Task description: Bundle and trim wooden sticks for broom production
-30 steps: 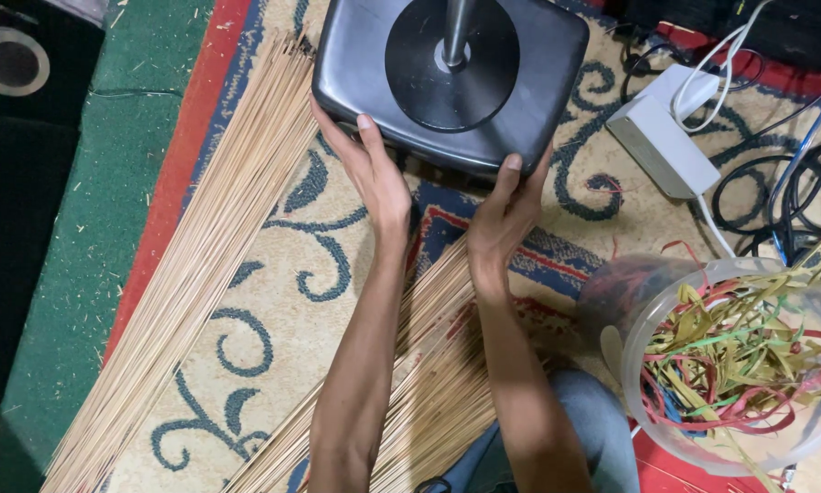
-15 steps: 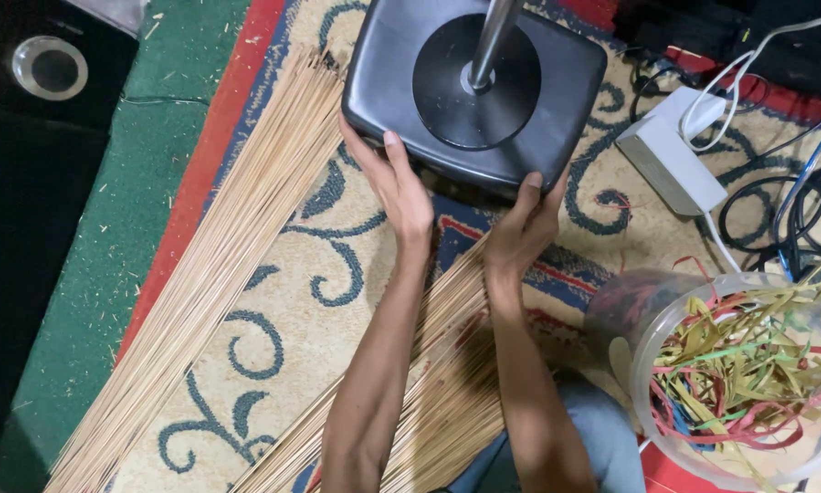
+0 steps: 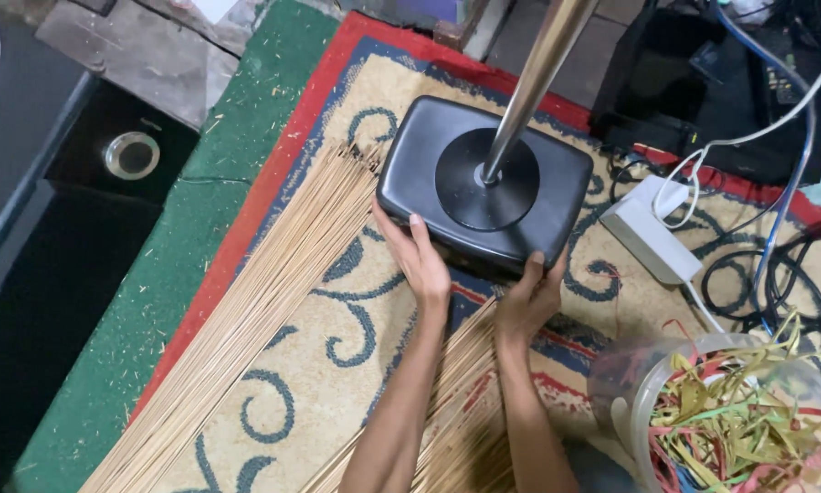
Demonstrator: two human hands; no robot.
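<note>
Both hands' spread fingers (image 3: 417, 239) flat against dark stand base (image 3: 484, 187); gripping nothing.

A clear tub (image 3: 643, 402) of coloured strips (image 3: 748, 434) sat right of the hands. A white power adapter (image 3: 652, 233) and cables (image 3: 776, 274) lay beyond it; a long sheaf of sticks (image 3: 264, 292) lay left.

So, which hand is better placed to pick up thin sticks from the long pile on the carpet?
Left, probably. The left hand rests on the stand base corner right beside the long stick pile. The right hand is on the base's near edge, further from that pile.
</note>
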